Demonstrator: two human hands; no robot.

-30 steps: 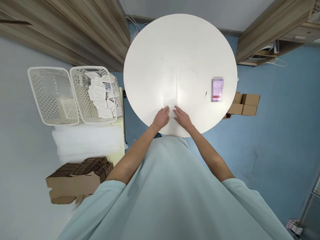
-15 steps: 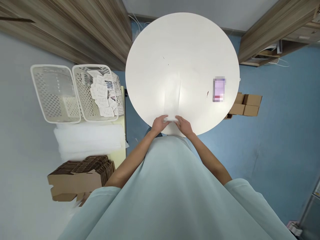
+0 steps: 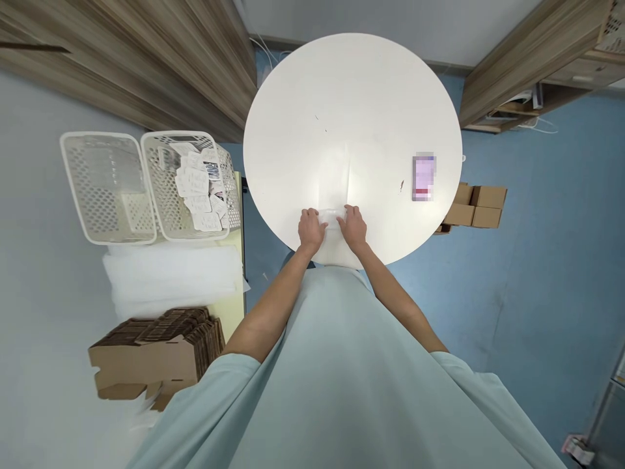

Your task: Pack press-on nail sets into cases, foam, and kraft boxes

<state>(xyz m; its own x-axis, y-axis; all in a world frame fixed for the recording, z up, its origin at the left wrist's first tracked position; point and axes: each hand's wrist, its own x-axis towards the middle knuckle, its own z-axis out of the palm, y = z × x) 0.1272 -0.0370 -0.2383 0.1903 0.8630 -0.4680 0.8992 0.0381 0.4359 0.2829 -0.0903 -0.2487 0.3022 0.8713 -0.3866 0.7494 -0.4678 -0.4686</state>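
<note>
A translucent white wrapping sheet (image 3: pixel 334 179) lies lengthwise on the round white table (image 3: pixel 371 85), pale against its top. Its near end is folded or rolled into a small flat bundle (image 3: pixel 332 219). My left hand (image 3: pixel 311 229) grips the bundle's left end, thumb on the near side and fingers at the far side. At the right end my right hand (image 3: pixel 353 227) holds it the same way. Whether anything is wrapped inside I cannot tell. Toward the table's right side lies a blurred purple rectangular item (image 3: pixel 423 177), apart from both hands.
At left stand two white baskets (image 3: pixel 188 236), one holding white cards or packets. Nearer me are a stack of white foam-like sheets (image 3: pixel 173 273) and folded cardboard boxes (image 3: pixel 146 361). Small brown boxes (image 3: pixel 481 205) are right of the table. Wood-grain cabinets (image 3: pixel 527 65) flank the far side.
Both hands have moved forward, away from my body, with the bundle along the sheet. Less of the flat sheet shows ahead of them, and the fingers now lie more over the bundle's ends.
</note>
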